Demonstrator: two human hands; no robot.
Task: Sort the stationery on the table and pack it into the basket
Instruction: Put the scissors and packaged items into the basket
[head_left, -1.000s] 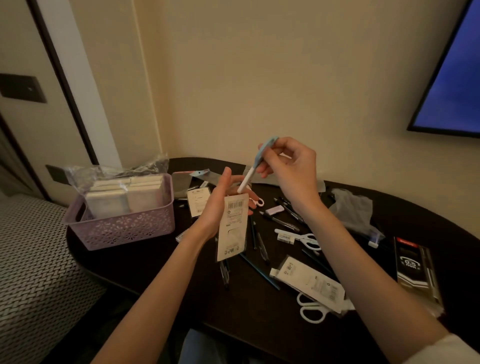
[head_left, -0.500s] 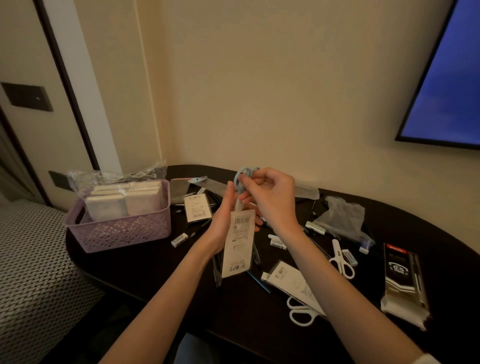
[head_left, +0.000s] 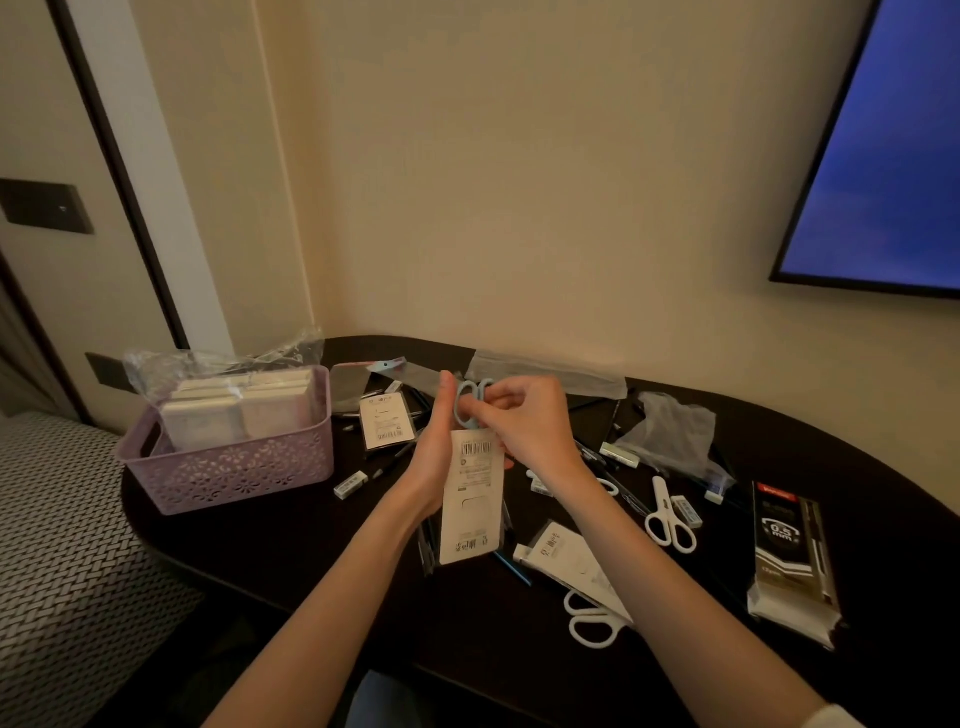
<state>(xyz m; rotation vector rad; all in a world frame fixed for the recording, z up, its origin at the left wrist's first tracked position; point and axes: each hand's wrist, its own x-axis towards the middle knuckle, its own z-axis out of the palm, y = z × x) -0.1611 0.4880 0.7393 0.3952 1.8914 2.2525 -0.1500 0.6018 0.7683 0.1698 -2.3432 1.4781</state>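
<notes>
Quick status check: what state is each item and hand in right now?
blue scissors: held up, going into sleeve
card sleeve: hanging upright in left hand
right hand: pinching scissors handles
basket: upright, holds wrapped packs
white scissors: lying closed on table

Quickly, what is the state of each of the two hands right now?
Left hand: holds the white packaging card upright, fingers mostly hidden behind it.
Right hand: fingers curled, pinching the light blue scissors at the handle loops.

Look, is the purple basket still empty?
No, the purple basket already holds pale rectangular packs wrapped in clear plastic, standing up inside it on the table's left side.
</notes>
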